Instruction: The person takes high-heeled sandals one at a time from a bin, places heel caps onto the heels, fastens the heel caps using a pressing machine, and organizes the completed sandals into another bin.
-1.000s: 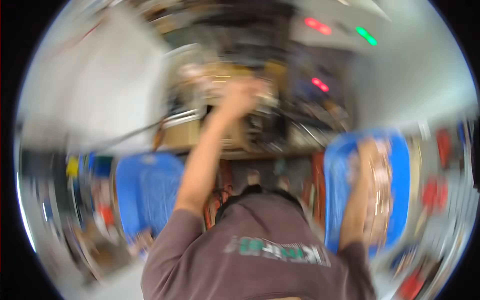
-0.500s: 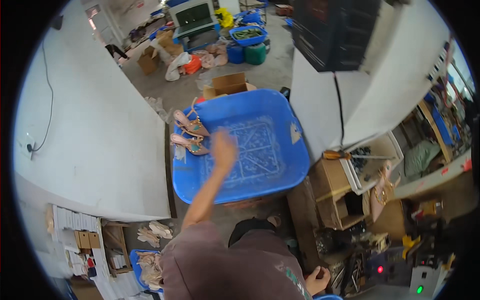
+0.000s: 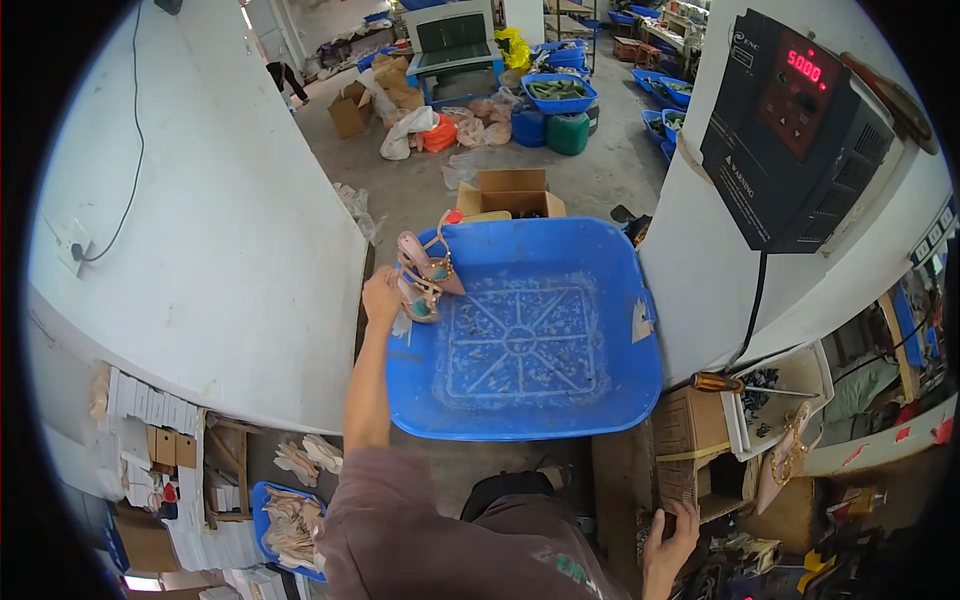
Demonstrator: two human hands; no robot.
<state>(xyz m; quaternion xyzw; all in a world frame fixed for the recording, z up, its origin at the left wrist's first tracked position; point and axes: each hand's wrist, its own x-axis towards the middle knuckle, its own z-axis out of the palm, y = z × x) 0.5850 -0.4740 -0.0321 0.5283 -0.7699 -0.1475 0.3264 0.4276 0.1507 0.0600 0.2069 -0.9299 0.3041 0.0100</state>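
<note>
Two pink pointed-toe strappy shoes with studs and turquoise patches lie at the left side of a large blue plastic tub [image 3: 525,415]. The farther shoe [image 3: 437,272] points its toe into the tub. My left hand [image 3: 381,296] is at the left rim, its fingers closed at the heel end of the nearer shoe [image 3: 420,303]; part of that shoe is hidden behind the fingers. At the lower right, my right hand [image 3: 672,543] is empty with its fingers apart, below a cardboard box [image 3: 690,425].
A screwdriver [image 3: 720,384] lies across a white tray [image 3: 815,375] of small dark parts. Another studded shoe [image 3: 783,468] hangs at its near edge. A black control box [image 3: 790,140] juts from the right pillar. A white wall [image 3: 220,220] stands left, an open carton [image 3: 515,190] beyond the tub.
My left hand has moved from over the tub's inside to the nearer shoe at the left rim and closed there. My right hand has spread its fingers. The whole view has shifted.
</note>
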